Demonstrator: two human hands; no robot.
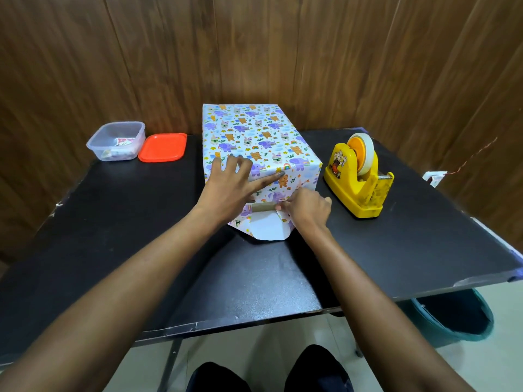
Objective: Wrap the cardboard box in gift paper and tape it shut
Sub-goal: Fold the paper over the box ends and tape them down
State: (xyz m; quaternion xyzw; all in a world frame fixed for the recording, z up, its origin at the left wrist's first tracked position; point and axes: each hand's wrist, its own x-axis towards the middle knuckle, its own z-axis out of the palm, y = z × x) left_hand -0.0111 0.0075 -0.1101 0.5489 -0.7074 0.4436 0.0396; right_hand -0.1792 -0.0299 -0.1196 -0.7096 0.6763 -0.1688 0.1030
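Colourful gift paper (254, 131), printed with small elephants and bears, is covering the cardboard box (263, 206) almost fully. Only a thin brown strip of the cardboard is showing on the end face that is looking toward you. The box is sitting on the black table (113, 236), a little beyond the table's centre toward 12 o'clock, with its far end near the wooden wall (283, 52). You are pressing your left hand (235, 182) flat on the top of the box at its near edge. The fingers are spread wide and straight, and the index finger is stretching along that edge toward 3 o'clock. Your right hand (307, 206) is working at the near end face, with the fingers curled in and pinching a fold of the paper just beside the brown strip. Below this, at 6 o'clock from the box, a paper flap (268, 229) is lying on the table with its white underside up. At 3 o'clock from the box, near it but apart, a yellow tape dispenser (356, 188) is standing with a tape roll (365, 154) mounted in it. At 9 to 10 o'clock from the box, a clear plastic container (116, 141) with small items inside is sitting, and an orange lid (162, 147) is lying just beside it. A dark bucket (452, 315) is standing on the floor under the table edge at about 4 o'clock.
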